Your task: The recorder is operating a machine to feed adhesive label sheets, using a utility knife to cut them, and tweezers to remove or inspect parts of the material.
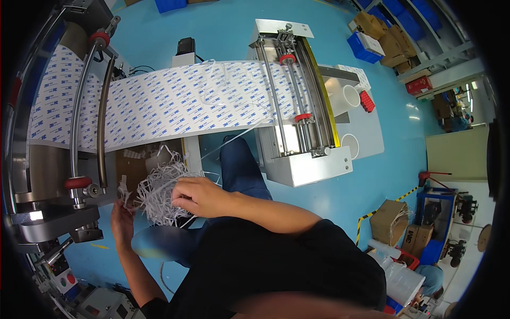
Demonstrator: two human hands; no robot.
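Observation:
A tangled heap of narrow white strips [159, 189] lies low in front of me, beneath the printed web. My right hand [199, 196] is at the heap's right side with its fingers curled into a grip on some strips. Left of the heap, my left hand [122, 218] reaches up with its fingertips pinched at a small bunch of white strip [124, 190]. Above both hands runs a wide white web [180, 95] with a repeated blue print. One loose strip [239, 136] slants from the heap toward the web's right end.
A roller machine [305, 165] with red collars stands at the right end of the web. Another roller stand [58, 218] rises close on the left. White cardboard tubes [349, 97] and a red block [367, 101] rest on the grey table [372, 133]. Cartons [390, 220] stand at lower right.

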